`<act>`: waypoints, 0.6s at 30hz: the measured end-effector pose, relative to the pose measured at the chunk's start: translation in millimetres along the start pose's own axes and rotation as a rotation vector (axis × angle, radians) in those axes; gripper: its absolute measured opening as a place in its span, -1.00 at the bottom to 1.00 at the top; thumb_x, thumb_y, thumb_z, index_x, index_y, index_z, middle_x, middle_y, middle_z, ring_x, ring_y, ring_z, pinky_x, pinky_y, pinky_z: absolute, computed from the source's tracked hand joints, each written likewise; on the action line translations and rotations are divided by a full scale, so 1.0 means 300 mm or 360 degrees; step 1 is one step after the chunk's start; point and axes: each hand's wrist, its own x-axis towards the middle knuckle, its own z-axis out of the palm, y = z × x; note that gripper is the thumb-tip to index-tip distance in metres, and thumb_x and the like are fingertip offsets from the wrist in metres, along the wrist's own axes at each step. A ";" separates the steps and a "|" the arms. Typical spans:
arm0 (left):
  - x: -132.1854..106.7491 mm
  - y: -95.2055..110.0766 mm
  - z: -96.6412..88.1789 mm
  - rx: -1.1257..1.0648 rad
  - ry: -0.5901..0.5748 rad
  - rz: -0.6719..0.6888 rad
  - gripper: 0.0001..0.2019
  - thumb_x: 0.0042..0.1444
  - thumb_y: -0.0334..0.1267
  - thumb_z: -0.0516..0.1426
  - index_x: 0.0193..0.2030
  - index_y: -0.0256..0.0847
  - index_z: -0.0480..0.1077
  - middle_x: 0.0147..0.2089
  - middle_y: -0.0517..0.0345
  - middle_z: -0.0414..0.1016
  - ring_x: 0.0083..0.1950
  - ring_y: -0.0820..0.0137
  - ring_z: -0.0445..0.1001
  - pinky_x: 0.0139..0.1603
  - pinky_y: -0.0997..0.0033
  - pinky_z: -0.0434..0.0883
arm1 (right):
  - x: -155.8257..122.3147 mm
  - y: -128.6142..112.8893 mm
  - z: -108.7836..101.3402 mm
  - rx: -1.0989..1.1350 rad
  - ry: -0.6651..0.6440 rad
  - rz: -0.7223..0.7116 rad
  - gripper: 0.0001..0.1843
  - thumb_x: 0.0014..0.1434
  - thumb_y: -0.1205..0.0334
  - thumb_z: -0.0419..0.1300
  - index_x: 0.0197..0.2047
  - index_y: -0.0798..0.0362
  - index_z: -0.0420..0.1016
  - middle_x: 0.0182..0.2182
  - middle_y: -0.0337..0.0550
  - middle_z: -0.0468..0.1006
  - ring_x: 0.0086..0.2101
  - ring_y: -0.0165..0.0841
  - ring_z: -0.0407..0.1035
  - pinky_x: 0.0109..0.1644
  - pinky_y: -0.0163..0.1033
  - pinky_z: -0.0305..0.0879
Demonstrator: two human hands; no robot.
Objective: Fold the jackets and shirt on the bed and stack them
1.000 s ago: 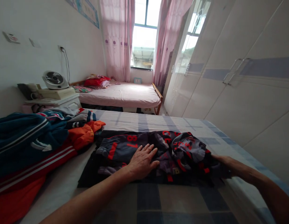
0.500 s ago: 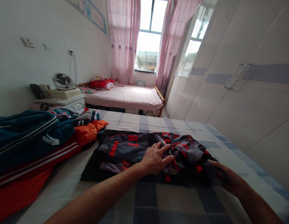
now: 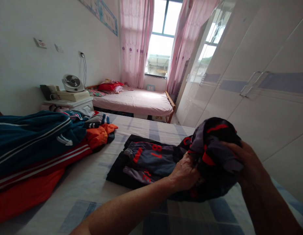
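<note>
A black and grey garment with red lettering (image 3: pixel 151 161) lies folded on the checked bedsheet (image 3: pixel 132 209). Its right part is lifted off the bed and bunched up. My left hand (image 3: pixel 187 173) is closed on the cloth near the garment's middle, fingers curled into it. At the raised right end, my right hand (image 3: pixel 249 160) grips the fabric, with its fingers partly hidden behind the folds. The garment's left end, with a gathered grey edge and red "81", still rests flat.
To the left, a heap of teal, red and orange clothes (image 3: pixel 41 140) covers the bed. Beyond are a cabinet (image 3: pixel 80 106) with a small fan (image 3: pixel 72 83), and a pink-sheeted bed (image 3: pixel 132 99). A white wardrobe (image 3: pixel 269 107) lines the right side.
The garment's right part has come up off the bed and folded toward the left. My left hand went from lying spread on the cloth to clutching it; my right hand rose with the end.
</note>
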 end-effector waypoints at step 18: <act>-0.724 -0.113 -0.448 -0.1549 0.1215 -0.1250 -0.44 -0.20 -0.26 0.31 0.01 -0.26 0.33 0.04 -0.15 0.49 0.13 0.11 0.41 0.17 0.17 0.33 | 0.188 0.179 0.514 -0.1021 -0.0405 -0.0733 -0.57 0.14 0.04 0.11 0.04 0.02 0.43 0.04 -0.05 0.45 0.10 -0.14 0.24 0.23 -0.01 0.01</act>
